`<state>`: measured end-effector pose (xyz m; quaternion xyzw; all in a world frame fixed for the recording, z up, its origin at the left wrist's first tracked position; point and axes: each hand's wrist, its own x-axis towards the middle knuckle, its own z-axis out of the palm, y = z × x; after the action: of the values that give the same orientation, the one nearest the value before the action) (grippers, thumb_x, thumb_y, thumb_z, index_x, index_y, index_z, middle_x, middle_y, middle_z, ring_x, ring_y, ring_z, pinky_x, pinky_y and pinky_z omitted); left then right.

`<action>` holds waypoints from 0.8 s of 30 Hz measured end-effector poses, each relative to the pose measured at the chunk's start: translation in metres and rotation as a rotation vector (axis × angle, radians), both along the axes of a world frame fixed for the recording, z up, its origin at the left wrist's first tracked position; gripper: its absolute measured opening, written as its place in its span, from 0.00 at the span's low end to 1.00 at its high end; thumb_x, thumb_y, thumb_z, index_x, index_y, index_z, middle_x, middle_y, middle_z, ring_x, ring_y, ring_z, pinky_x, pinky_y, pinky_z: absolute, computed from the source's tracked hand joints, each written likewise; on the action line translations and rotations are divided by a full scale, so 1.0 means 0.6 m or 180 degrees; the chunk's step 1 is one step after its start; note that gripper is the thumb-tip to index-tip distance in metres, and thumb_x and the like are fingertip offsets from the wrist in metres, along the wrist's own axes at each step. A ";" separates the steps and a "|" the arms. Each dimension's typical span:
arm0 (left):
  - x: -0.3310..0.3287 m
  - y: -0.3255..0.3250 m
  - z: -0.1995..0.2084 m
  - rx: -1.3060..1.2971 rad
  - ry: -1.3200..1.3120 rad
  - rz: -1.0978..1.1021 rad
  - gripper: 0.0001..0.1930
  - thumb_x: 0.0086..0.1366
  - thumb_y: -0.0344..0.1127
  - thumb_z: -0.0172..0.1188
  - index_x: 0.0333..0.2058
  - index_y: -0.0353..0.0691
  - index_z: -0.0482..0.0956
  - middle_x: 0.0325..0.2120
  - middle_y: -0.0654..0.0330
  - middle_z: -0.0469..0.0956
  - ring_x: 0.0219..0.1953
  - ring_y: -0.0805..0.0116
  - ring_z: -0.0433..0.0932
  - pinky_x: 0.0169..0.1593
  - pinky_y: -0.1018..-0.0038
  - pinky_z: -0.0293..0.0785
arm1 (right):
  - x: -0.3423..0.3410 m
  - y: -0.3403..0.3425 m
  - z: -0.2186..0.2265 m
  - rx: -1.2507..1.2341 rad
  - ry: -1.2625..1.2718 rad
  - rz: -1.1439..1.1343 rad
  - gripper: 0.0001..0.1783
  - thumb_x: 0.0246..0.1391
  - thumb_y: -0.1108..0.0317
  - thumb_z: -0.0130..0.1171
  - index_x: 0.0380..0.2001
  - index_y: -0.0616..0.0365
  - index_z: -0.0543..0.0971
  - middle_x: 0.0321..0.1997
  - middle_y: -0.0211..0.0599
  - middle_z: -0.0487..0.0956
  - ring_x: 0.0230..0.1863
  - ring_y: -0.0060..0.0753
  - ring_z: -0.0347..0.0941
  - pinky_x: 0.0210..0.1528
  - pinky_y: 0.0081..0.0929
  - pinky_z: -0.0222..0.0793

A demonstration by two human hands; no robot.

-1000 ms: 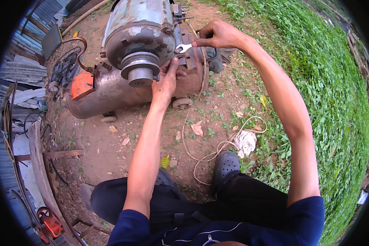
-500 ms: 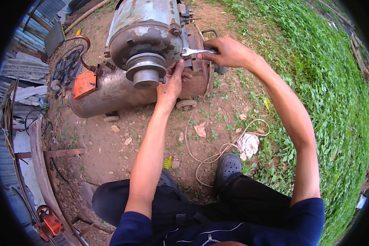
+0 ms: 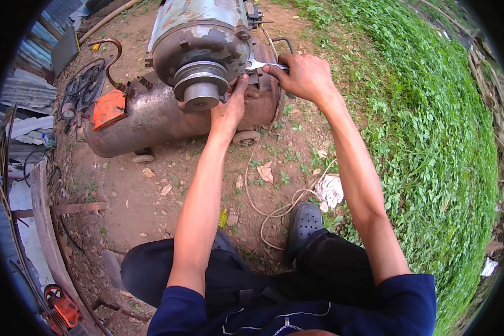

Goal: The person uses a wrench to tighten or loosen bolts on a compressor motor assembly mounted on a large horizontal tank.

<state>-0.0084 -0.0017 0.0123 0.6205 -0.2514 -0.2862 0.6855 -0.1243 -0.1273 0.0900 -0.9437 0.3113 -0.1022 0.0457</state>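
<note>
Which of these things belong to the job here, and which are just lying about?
Part of the job:
wrench, in the right hand
motor, left hand at its lower edge
tank, beneath the motor

Apparently just lying about:
white bundle
dry leaf
corrugated sheets
orange machine, lower left

The forearm (image 3: 355, 162) behind the right hand (image 3: 305, 74) has swung inward, now hiding part of the pale rope (image 3: 247, 182).

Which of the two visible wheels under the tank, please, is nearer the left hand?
The wheel on the picture's right, below the left hand; the other wheel lies well to its left.
</note>
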 end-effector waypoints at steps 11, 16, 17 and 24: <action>0.010 -0.013 -0.032 -0.0211 0.0103 -0.0128 0.13 0.70 0.42 0.54 0.38 0.39 0.80 0.27 0.65 0.80 0.26 0.79 0.77 0.31 0.82 0.69 | 0.024 0.173 -0.007 0.0966 -0.0769 -0.1849 0.24 0.61 0.48 0.47 0.35 0.59 0.79 0.30 0.56 0.81 0.37 0.58 0.79 0.41 0.49 0.72; 0.024 -0.012 -0.052 -0.0281 0.0108 -0.0029 0.11 0.69 0.39 0.55 0.36 0.38 0.80 0.25 0.64 0.79 0.25 0.80 0.75 0.32 0.82 0.71 | 0.031 0.199 0.003 0.1312 -0.1116 -0.1735 0.19 0.61 0.57 0.47 0.37 0.65 0.76 0.30 0.61 0.80 0.38 0.62 0.78 0.43 0.53 0.71; 0.023 -0.011 -0.047 -0.0282 0.0151 -0.0047 0.11 0.69 0.39 0.55 0.36 0.38 0.80 0.26 0.64 0.80 0.25 0.80 0.75 0.32 0.82 0.70 | 0.028 0.193 0.000 0.1299 -0.1079 -0.1594 0.19 0.61 0.58 0.47 0.37 0.65 0.76 0.30 0.61 0.80 0.37 0.62 0.78 0.42 0.53 0.71; 0.000 -0.006 -0.020 -0.0358 0.0105 -0.0017 0.11 0.68 0.39 0.56 0.37 0.37 0.79 0.29 0.63 0.81 0.24 0.77 0.77 0.27 0.81 0.66 | -0.025 0.122 0.030 0.0879 -0.0422 -0.0795 0.18 0.61 0.58 0.49 0.35 0.65 0.78 0.29 0.58 0.80 0.35 0.59 0.78 0.41 0.51 0.72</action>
<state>-0.0082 -0.0051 0.0003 0.5755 -0.2574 -0.2837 0.7226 -0.1392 -0.0540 0.1081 -0.8737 0.4334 -0.1253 0.1822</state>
